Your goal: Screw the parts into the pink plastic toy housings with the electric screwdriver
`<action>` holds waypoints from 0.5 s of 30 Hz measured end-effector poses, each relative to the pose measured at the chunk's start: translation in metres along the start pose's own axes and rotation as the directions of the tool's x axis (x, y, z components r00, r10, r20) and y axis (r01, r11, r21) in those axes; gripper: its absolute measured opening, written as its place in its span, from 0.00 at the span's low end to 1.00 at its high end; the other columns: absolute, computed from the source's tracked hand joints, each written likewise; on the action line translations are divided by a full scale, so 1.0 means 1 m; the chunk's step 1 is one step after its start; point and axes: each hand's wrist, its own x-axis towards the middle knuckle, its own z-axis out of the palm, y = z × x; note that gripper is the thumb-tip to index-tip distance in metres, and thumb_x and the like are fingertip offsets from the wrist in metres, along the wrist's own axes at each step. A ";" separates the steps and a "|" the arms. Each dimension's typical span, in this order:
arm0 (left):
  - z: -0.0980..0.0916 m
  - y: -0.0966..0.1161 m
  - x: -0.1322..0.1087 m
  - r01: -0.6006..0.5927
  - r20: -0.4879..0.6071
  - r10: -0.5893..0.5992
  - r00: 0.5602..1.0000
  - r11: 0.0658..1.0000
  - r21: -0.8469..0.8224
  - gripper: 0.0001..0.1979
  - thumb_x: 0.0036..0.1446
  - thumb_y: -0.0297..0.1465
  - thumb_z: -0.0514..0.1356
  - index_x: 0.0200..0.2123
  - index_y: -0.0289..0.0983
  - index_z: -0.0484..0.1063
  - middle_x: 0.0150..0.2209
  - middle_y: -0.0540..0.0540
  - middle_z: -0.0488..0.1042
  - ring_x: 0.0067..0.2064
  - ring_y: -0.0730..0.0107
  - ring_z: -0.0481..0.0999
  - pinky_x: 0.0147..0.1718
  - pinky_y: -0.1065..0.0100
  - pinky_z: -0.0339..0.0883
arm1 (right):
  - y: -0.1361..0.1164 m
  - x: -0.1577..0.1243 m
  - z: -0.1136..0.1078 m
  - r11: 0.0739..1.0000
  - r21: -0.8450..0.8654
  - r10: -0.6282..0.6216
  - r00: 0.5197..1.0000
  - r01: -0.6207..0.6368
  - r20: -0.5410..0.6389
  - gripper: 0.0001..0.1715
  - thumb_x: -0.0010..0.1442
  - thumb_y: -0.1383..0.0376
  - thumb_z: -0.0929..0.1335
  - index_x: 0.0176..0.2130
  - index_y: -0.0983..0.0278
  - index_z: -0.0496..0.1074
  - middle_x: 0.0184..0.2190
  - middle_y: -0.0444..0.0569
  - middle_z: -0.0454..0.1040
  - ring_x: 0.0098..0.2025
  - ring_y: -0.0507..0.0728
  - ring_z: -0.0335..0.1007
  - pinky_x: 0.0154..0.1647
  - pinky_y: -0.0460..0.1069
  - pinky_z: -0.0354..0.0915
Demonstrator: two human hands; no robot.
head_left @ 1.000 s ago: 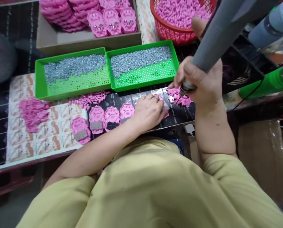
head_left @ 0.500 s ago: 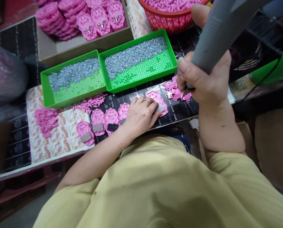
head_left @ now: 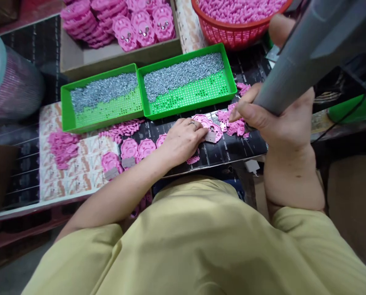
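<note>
My left hand (head_left: 183,139) lies curled over a pink paw-shaped plastic part (head_left: 208,128) on the dark bench strip, fingers pressing it down. My right hand (head_left: 278,119) is wrapped around a grey powered screwdriver (head_left: 312,49) that hangs at a slant, its tip hidden behind the fingers just right of the part. A small heap of pink clips (head_left: 235,123) lies under the tool's tip. Three more pink paw parts (head_left: 130,149) with grey plates sit in a row to the left of my left hand.
Two green perforated trays (head_left: 109,98) (head_left: 185,82) full of small steel screws stand behind the parts. A cardboard box of stacked pink parts (head_left: 124,24) and a red basket of pink pieces (head_left: 238,20) are further back. Loose pink pieces (head_left: 61,145) lie left.
My left hand slid the pink part a little to the right, toward the tool. The right hand with the screwdriver shifted slightly right and tilted more. The view also swung.
</note>
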 end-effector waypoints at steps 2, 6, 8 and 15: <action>-0.003 -0.003 0.000 0.002 0.007 -0.002 1.000 1.000 -0.026 0.14 0.66 0.34 0.53 0.45 0.35 0.76 0.41 0.42 0.78 0.43 0.57 0.74 0.40 0.59 0.63 | 0.000 0.000 0.000 0.997 0.074 -0.032 0.999 0.031 0.013 0.27 0.52 0.56 0.75 0.49 0.55 0.66 0.22 0.36 0.70 0.23 0.51 0.70 0.27 0.49 0.69; -0.008 0.003 0.000 0.123 -0.063 -0.124 0.990 0.992 -0.026 0.15 0.66 0.36 0.52 0.40 0.36 0.77 0.39 0.43 0.78 0.42 0.58 0.75 0.39 0.59 0.62 | 0.002 0.005 0.007 0.986 0.166 -0.001 0.999 0.006 -0.032 0.33 0.54 0.56 0.74 0.55 0.55 0.61 0.22 0.35 0.71 0.24 0.53 0.71 0.29 0.52 0.71; -0.010 0.008 0.001 0.177 -0.086 -0.176 0.981 0.984 0.004 0.15 0.66 0.36 0.52 0.37 0.36 0.77 0.37 0.42 0.77 0.41 0.57 0.74 0.38 0.58 0.61 | 0.005 0.009 0.013 0.982 0.186 0.023 0.997 -0.009 -0.069 0.34 0.53 0.56 0.75 0.55 0.54 0.61 0.20 0.34 0.69 0.20 0.52 0.68 0.25 0.51 0.70; -0.013 0.021 0.007 0.193 -0.037 -0.192 0.981 0.981 0.006 0.16 0.61 0.41 0.57 0.42 0.33 0.73 0.43 0.37 0.75 0.45 0.51 0.72 0.39 0.57 0.62 | 0.022 0.022 0.040 0.988 0.091 -0.089 0.939 0.125 -0.331 0.29 0.55 0.50 0.73 0.50 0.54 0.60 0.17 0.32 0.59 0.14 0.47 0.54 0.15 0.46 0.57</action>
